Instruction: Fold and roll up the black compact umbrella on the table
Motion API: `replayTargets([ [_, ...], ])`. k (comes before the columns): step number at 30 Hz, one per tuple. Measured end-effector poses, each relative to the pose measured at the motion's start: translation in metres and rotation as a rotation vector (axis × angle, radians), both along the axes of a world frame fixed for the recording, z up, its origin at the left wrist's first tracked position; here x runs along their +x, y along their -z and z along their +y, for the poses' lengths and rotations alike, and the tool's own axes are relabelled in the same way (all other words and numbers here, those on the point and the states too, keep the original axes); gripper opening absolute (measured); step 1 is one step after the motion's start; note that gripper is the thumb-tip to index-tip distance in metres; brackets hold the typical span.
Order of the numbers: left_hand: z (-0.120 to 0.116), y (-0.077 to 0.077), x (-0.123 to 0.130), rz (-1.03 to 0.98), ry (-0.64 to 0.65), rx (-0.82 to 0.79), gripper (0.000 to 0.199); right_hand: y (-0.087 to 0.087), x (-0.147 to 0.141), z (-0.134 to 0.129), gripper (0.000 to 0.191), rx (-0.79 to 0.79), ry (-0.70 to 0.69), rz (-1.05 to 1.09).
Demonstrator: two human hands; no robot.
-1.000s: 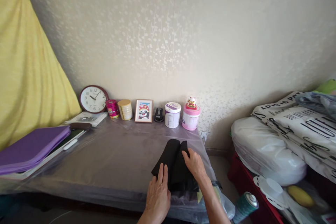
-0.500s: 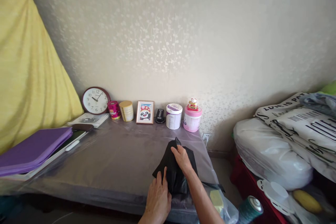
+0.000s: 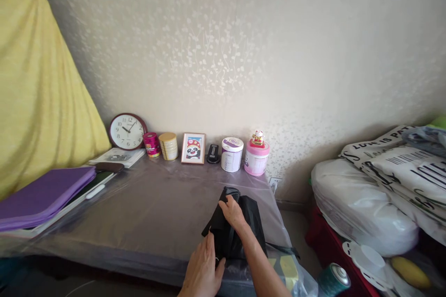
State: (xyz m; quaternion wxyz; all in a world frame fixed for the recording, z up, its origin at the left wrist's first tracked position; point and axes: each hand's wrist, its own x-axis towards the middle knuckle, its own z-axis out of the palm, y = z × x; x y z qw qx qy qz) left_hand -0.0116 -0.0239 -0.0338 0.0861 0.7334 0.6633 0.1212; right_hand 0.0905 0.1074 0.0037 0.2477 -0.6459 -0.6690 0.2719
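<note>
A crumpled black fabric item [image 3: 251, 222] lies near the front right of the covered table [image 3: 149, 213]. My right hand [image 3: 232, 212] pinches its upper part between thumb and fingers. At the item's lower left edge is my left hand [image 3: 205, 264], its thumb apart from the fingers and the black fabric between them. A thin black strap trails from the item to the right, over the table's edge.
Along the wall stand a clock [image 3: 127, 131], magenta tin [image 3: 151, 144], yellow-lidded jar [image 3: 168, 146], panda picture [image 3: 193, 148], white tub [image 3: 232, 154] and pink tub [image 3: 256, 158]. Purple folders [image 3: 49, 195] lie left. A spray can [image 3: 333, 279] and white bag [image 3: 358, 204] are right.
My right hand has moved slightly left with the top of the black fabric, which is folded over more. My left hand has shifted a little left and down, its thumb now spread from the fingers.
</note>
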Motion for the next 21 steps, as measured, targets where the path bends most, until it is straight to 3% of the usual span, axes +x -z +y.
replayTargets([
  [4,-0.008,-0.007,-0.007,-0.047,-0.004,0.197,0.038,-0.002,-0.002,-0.004,0.024,-0.012,-0.116,0.077],
  [9,-0.003,-0.024,0.003,-0.113,0.197,0.343,0.025,-0.004,-0.004,-0.009,0.031,-0.015,-0.368,0.149],
  [14,0.014,-0.005,0.008,-0.11,0.217,0.358,0.046,-0.008,-0.003,-0.014,0.024,0.041,-0.444,0.044],
  [18,0.019,0.013,0.007,-0.101,0.208,0.253,0.054,-0.012,0.001,-0.026,0.024,0.126,-0.485,0.01],
  [21,0.017,0.015,0.007,-0.075,0.169,0.154,0.059,-0.009,0.008,-0.034,0.027,0.276,-0.498,0.009],
])
